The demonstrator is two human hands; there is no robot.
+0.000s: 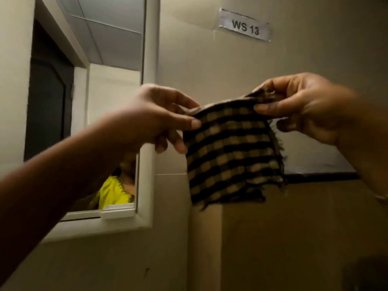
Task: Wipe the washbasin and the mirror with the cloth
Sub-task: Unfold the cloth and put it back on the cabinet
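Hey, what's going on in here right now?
A person is holding a checked cloth up in the air with both hands. The left hand pinches one top corner, the right hand pinches the other, and the rest hangs loose. The cloth is not on the mirror; it hangs to the right of it, in front of the wall below a sign reading WS 13. The washbasin is out of view.

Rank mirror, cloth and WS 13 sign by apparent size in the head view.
1. mirror: largest, even though it is cut off at the top edge.
2. cloth: nearer the camera, so it looks bigger than it is.
3. sign: smallest.
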